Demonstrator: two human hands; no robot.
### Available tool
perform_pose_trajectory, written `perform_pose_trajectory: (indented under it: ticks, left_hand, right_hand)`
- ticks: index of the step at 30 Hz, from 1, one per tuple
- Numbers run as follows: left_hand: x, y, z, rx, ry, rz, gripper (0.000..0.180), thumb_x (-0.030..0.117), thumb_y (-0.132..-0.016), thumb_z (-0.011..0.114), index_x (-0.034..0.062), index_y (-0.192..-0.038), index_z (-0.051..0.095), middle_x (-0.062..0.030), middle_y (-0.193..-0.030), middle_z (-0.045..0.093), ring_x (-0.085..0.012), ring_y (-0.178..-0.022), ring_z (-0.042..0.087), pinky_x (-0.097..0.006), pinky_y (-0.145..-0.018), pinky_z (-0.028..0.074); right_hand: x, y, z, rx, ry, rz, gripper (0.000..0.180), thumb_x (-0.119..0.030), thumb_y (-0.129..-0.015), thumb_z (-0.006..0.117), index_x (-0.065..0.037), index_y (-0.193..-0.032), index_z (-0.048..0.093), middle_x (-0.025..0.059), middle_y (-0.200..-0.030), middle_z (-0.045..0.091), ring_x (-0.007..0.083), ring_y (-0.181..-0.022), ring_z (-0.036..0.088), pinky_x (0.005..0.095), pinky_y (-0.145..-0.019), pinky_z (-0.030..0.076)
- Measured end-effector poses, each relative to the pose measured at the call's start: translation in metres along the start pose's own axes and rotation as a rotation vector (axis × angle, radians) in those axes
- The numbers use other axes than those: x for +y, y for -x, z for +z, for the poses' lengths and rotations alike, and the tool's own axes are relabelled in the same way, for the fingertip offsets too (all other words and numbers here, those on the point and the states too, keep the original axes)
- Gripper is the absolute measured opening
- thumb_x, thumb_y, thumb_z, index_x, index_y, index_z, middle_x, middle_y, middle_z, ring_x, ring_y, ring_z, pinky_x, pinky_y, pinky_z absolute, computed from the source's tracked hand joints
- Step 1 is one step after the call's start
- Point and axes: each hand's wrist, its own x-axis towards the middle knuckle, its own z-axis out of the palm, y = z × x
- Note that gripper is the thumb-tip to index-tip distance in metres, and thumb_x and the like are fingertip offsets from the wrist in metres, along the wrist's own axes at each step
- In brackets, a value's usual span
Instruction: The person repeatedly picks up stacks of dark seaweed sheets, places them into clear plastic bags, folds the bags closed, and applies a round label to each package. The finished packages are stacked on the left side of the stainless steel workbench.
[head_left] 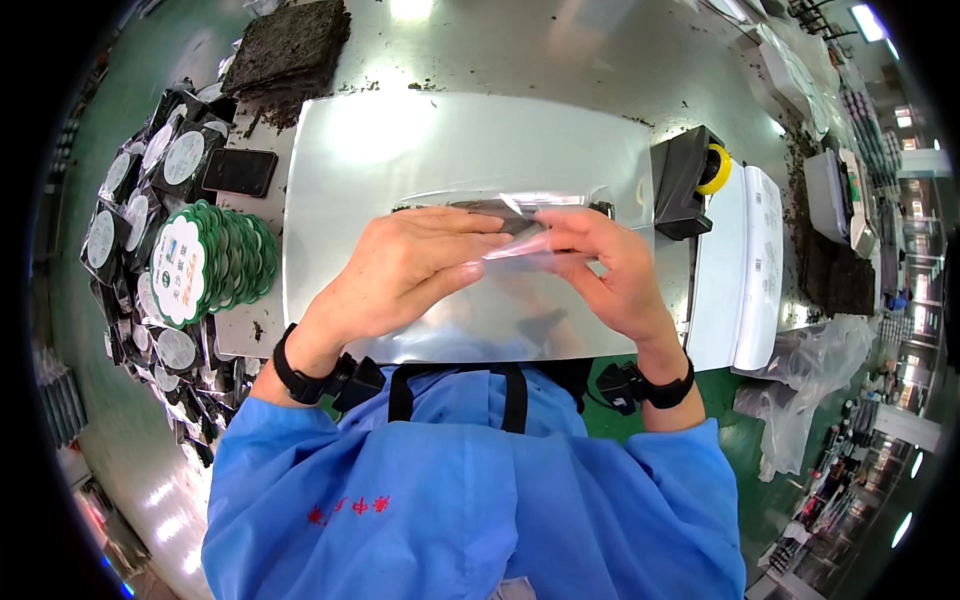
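Observation:
A sheet of clear plastic film [540,240] lies over a dark, flat bundle [490,207] on the white board [470,130]. My left hand [405,262] rests along the bundle's near side, its fingers long and close together, the thumb at the film's edge. From the other side my right hand [600,262] pinches the film between thumb and fingers. The film is creased and lifted between both hands. My fingers cover much of the bundle, so what it is made of is hard to make out.
Left: a stack of green-edged scalloped labels [215,262], a black phone [240,172] and a heap of dark packages [185,155]. A crumbly dark slab [287,50] lies at the far left. Right: a black tape dispenser [682,185], white sheets [735,270] and loose plastic [805,370].

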Motion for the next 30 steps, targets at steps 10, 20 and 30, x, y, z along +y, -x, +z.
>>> perform_pose_trajectory:
  ticks: [10,20,30]
  left_hand:
    - [-0.023,-0.029,-0.014,-0.037,0.546,-0.642,0.033,0.006,-0.083,0.072,-0.005,-0.113,0.063,-0.0101,-0.093,0.074,-0.0095,-0.083,0.065,-0.024,-0.077,0.051]
    - [-0.005,-0.017,0.005,-0.085,0.496,-0.686,0.021,-0.001,-0.083,0.071,-0.0042,-0.104,0.066,-0.0081,-0.087,0.073,-0.0088,-0.082,0.067,-0.023,-0.075,0.053]
    - [-0.013,-0.017,0.007,-0.014,0.593,-0.682,0.019,0.002,-0.086,0.07,-0.0068,-0.103,0.066,-0.0132,-0.089,0.074,-0.0097,-0.082,0.067,-0.023,-0.074,0.053]
  right_hand:
    - [-0.008,-0.011,-0.006,0.075,0.001,0.263,0.034,0.001,-0.08,0.071,0.003,-0.112,0.06,0.0081,-0.09,0.073,0.0123,-0.079,0.065,0.0258,-0.077,0.051]
    - [0.019,-0.044,-0.045,-0.234,-0.349,0.451,0.031,-0.018,-0.091,0.058,0.007,-0.108,0.066,0.0178,-0.09,0.073,0.0208,-0.079,0.069,0.0318,-0.075,0.053]
    - [0.015,0.001,-0.028,0.102,0.032,0.172,0.019,-0.007,-0.082,0.072,-0.001,-0.099,0.066,0.0057,-0.084,0.069,0.0122,-0.076,0.064,0.0265,-0.071,0.051]
